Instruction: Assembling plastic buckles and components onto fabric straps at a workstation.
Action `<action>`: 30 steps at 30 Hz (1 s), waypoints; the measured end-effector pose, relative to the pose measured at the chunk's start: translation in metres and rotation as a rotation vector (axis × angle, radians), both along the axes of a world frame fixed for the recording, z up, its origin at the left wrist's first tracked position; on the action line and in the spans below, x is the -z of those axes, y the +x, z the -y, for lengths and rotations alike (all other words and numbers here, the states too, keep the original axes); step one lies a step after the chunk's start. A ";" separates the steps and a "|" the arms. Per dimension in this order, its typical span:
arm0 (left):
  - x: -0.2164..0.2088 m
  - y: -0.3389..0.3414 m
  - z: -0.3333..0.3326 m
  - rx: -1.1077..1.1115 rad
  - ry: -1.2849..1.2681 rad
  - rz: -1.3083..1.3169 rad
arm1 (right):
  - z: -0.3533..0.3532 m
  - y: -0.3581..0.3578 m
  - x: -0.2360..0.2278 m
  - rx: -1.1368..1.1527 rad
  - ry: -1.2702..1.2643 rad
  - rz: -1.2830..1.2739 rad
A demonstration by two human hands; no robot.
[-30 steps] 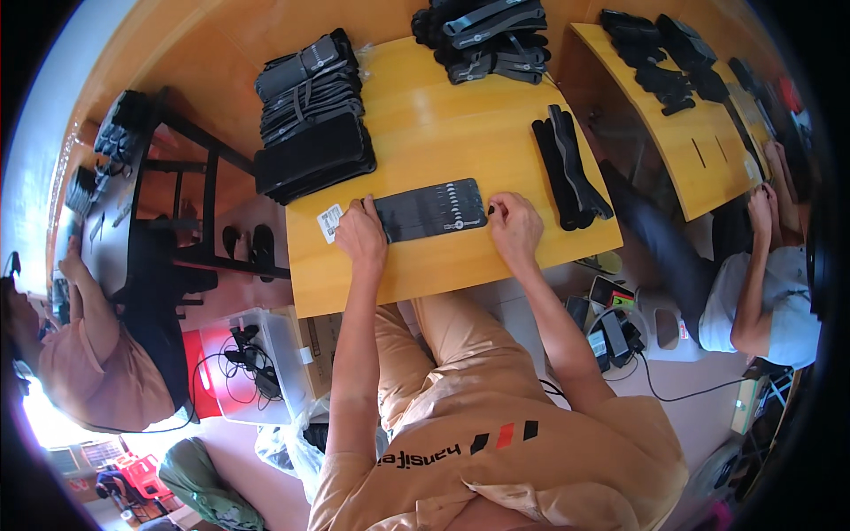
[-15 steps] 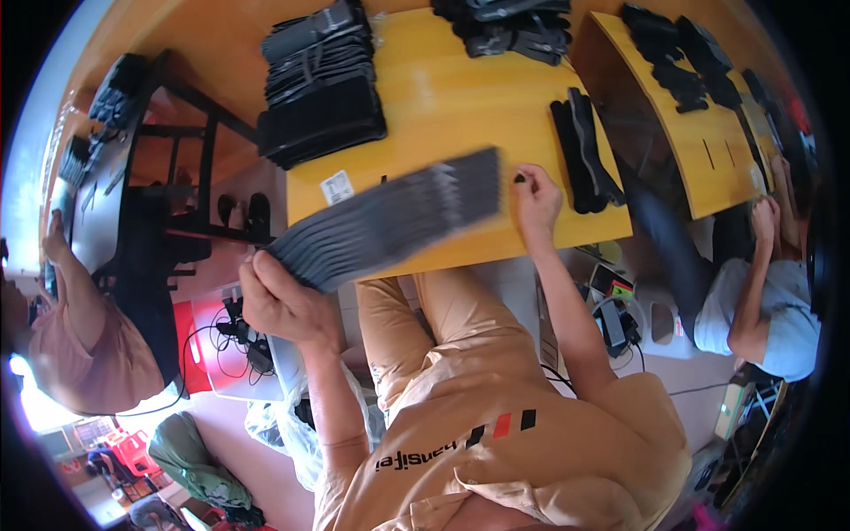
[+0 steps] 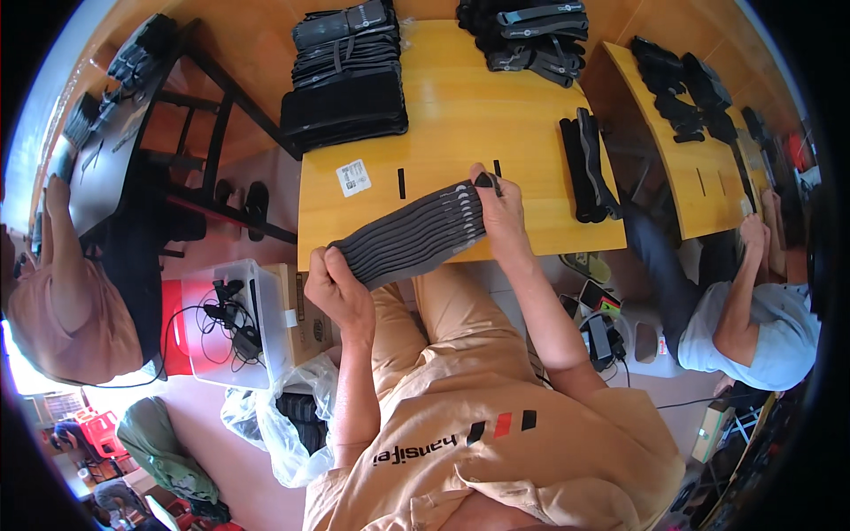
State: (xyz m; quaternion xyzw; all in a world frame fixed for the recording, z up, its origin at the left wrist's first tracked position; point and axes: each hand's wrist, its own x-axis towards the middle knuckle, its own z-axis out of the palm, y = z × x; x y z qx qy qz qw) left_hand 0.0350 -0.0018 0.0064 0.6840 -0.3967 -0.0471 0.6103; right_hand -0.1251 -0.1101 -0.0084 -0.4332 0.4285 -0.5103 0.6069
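While both hands (image 3: 343, 296) (image 3: 505, 226) grip dark strips (image 3: 412, 232) by opposite ends, a label (image 3: 353, 179) lies on the table (image 3: 452, 97).

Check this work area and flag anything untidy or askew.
Black cables and adapters lie tangled in the clear bin at left, not coiled. On the yellow table, the white label sits tilted rather than square to the edge.

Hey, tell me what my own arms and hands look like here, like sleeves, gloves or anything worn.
Your arms come out of short, plain tan sleeves. The left hand and right hand wear no gloves. A small black piece shows at the right thumb; I can't tell what it is. No watch is visible.
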 end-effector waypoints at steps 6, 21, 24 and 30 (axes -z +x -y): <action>0.023 0.006 -0.014 0.192 0.021 -0.374 | -0.017 -0.008 -0.003 0.056 -0.007 -0.064; 0.022 0.014 -0.032 0.183 -0.012 -0.493 | -0.045 -0.015 0.006 -0.064 0.011 0.093; 0.023 0.024 -0.031 0.139 0.038 -0.504 | -0.052 -0.016 -0.010 -0.158 -0.042 -0.009; 0.027 0.047 -0.009 0.233 0.057 -0.694 | -0.031 -0.017 -0.008 -0.221 0.005 -0.059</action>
